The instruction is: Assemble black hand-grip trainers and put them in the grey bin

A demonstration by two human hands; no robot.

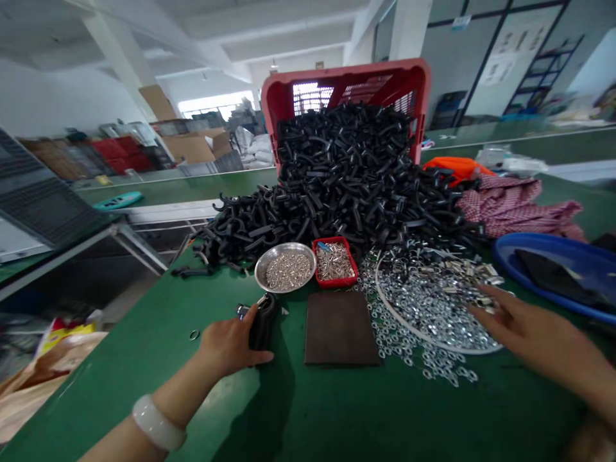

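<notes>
Partly, the left hand [227, 344] hides the black pieces [264, 324] it holds

Black parts [346, 176], red crate [346, 72], green tabletop [385, 410], red-and-white checked cloth [517, 204], blue tray [506, 255]

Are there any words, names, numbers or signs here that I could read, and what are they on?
None that I can read.
Large white paper notice at back right: dark marks, too blurred.
Small pale-blue rectangular sign up high: too small.
Yellow-and-red plastic packet at lower left: any print is too blurred.
</notes>
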